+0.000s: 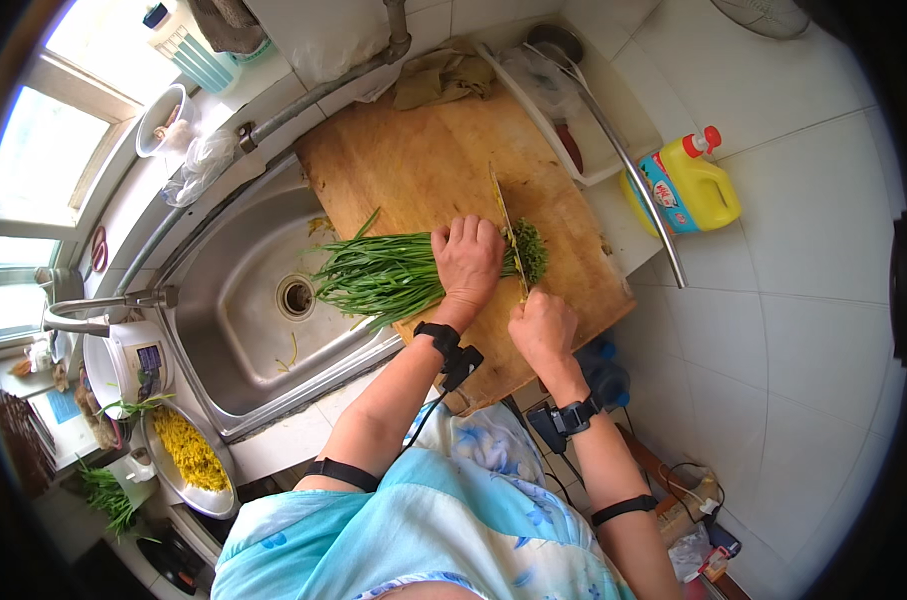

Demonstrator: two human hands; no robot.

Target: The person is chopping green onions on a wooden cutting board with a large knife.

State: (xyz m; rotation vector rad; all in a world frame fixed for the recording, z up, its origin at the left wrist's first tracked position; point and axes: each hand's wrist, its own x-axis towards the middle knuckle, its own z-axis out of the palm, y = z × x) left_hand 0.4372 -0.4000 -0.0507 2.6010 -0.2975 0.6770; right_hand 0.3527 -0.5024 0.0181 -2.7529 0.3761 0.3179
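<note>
A thick bunch of long green chives (389,272) lies across the wooden cutting board (404,150), its leafy end jutting over the sink. My left hand (469,260) is closed over the bunch, pressing it to the board. In my right hand (544,328) is a knife (505,220), gripped by its handle, which my fingers hide. The blade stands on edge across the chives, just right of my left hand. Finely chopped green pieces (531,252) are heaped on the blade's right side.
The board partly covers the steel sink (224,300). At the lower left, an oval dish (192,460) holds chopped yellow food beside a white bucket (139,355). A yellow jug (689,185) with a red pump stands at the right, behind a metal rail (629,165). A white tray (534,105) sits beyond the board.
</note>
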